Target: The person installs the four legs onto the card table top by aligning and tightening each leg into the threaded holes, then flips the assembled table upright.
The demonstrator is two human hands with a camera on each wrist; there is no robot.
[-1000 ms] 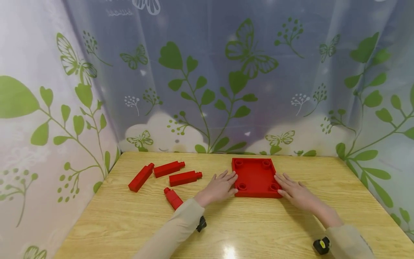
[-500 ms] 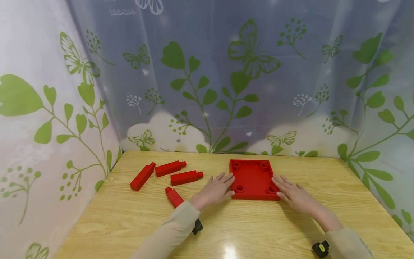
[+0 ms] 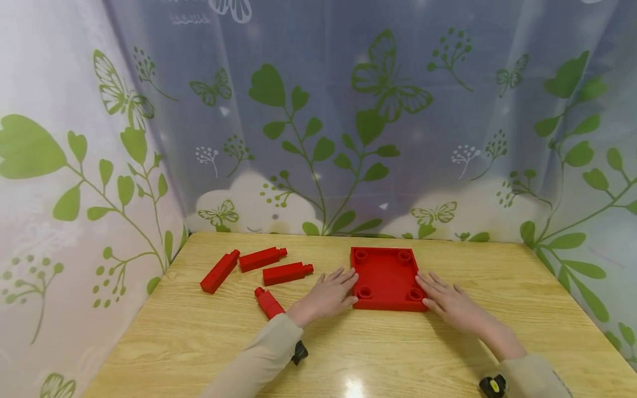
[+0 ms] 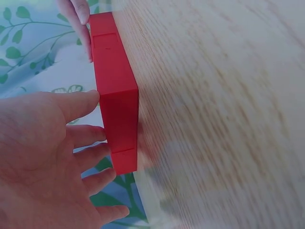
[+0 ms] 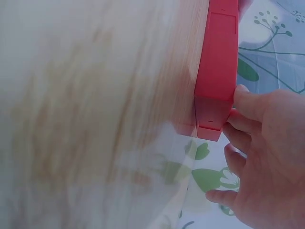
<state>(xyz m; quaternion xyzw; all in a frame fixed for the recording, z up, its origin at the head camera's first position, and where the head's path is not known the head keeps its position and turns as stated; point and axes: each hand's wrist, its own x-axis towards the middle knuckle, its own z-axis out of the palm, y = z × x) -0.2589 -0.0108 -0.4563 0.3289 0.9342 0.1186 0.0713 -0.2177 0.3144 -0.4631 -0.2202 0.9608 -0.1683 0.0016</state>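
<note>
Touches opposite sides of a red tray (image 3: 385, 277) with unclenched, outstretched left hand (image 3: 323, 298) and right hand (image 3: 454, 308); has it lying flat on a wooden table (image 3: 388, 354) between both, right of four red sticks (image 3: 286, 274).

The head view is bright and fairly sharp, with white glare low on the bench (image 3: 398, 348) and soft shadow beneath the right forearm (image 3: 502, 334). Both wrist views are hazier, the wood grain smeared, and the red tray (image 5: 217, 62) leaves a faint reflection on the glossy surface.
</note>
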